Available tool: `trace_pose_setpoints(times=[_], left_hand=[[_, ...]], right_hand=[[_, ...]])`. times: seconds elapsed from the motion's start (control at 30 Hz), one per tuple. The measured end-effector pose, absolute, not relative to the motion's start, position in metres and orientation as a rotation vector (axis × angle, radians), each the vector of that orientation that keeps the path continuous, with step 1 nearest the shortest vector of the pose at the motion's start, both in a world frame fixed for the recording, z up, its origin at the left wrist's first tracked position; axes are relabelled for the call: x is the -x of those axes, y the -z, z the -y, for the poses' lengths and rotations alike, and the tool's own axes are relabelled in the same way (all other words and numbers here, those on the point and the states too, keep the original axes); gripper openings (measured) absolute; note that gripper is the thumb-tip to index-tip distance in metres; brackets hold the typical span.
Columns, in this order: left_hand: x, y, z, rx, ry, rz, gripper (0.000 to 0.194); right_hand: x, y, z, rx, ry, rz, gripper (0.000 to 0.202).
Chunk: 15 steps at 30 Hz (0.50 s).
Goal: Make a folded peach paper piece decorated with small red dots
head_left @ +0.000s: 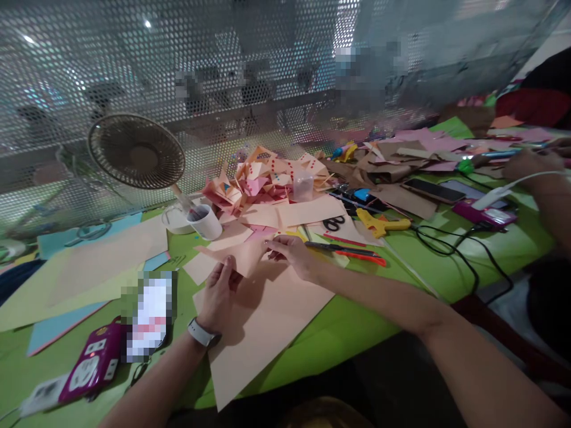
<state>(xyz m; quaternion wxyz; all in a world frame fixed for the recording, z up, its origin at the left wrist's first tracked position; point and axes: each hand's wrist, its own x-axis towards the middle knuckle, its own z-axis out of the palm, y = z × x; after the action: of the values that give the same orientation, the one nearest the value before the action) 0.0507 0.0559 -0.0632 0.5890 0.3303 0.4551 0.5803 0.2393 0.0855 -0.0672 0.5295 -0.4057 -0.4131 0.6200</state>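
Note:
A small peach paper piece [245, 257] is held up between my two hands. My left hand [219, 286], with a watch on its wrist, pinches the paper's lower left part, thumb on top. My right hand [292, 252] is closed on its upper right corner. Below them lies a large peach sheet [267, 321] on the green tabletop, reaching the near edge. A box cutter [348, 252] with a black and orange body rests just right of my right hand. Scissors with black handles [333, 223] lie behind it.
A yellow glue gun [382, 224] lies right of the scissors. Behind my hands is a heap of folded paper [267, 175]. To the left stand a white mug [206, 222], a fan [136, 151] and a purple power strip [91, 362]. Another person's hand [526, 169] is far right.

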Motion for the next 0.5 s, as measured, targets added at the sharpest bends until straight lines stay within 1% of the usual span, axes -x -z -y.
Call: trace_pose_setpoints(times=[0.23, 0.5], left_hand=[[-0.0504, 0.0649, -0.0554, -0.79, -1.354, -1.035, 0.044], [-0.0541, 0.0605, -0.0543, -0.752, -1.371, -1.022, 0.047]], right_hand=[[-0.2401, 0.0725, -0.0872, 0.973, -1.503, 1.013, 0.034], [-0.24, 0.074, -0.087, 0.994, -1.505, 1.006, 0.034]])
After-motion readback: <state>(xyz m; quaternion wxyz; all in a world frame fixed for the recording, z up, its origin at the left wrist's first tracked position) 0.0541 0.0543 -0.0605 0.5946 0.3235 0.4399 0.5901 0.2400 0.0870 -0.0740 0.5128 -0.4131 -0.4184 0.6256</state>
